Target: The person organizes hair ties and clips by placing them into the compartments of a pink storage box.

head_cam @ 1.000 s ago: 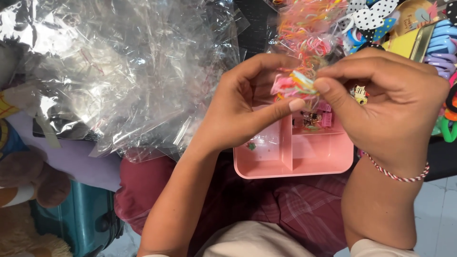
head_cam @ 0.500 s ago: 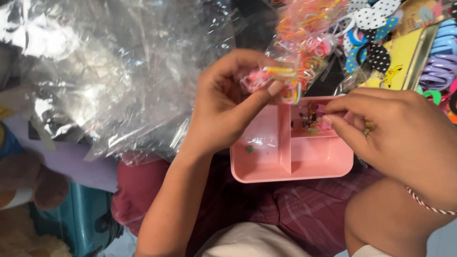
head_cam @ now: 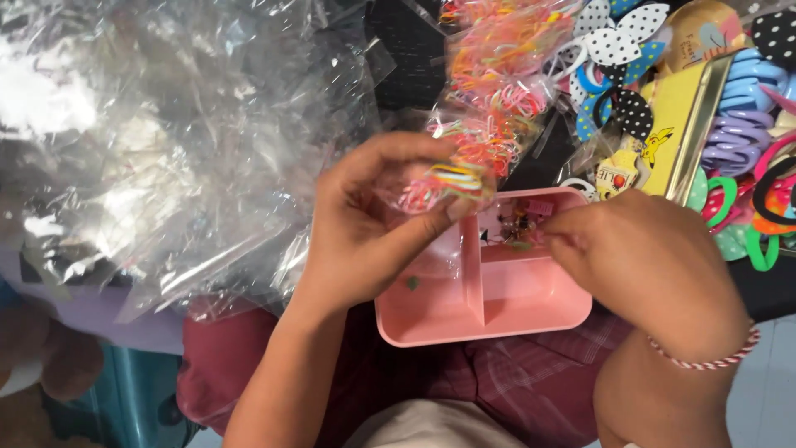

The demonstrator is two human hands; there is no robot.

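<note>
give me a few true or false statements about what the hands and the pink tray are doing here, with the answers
1. The left hand holds a small clear packet of colourful elastic bands. True.
2. The pink tray is one open space with no dividers. False: ridges split it into compartments.
3. The right hand reaches into the tray's upper right compartment, where small items lie. True.
4. The right wrist is bare. False: it wears a red and white cord bracelet.
5. A heap of clear plastic bags lies left of the hands. True.
6. The tray sits on a wooden table. False: it rests on the person's lap.
</note>
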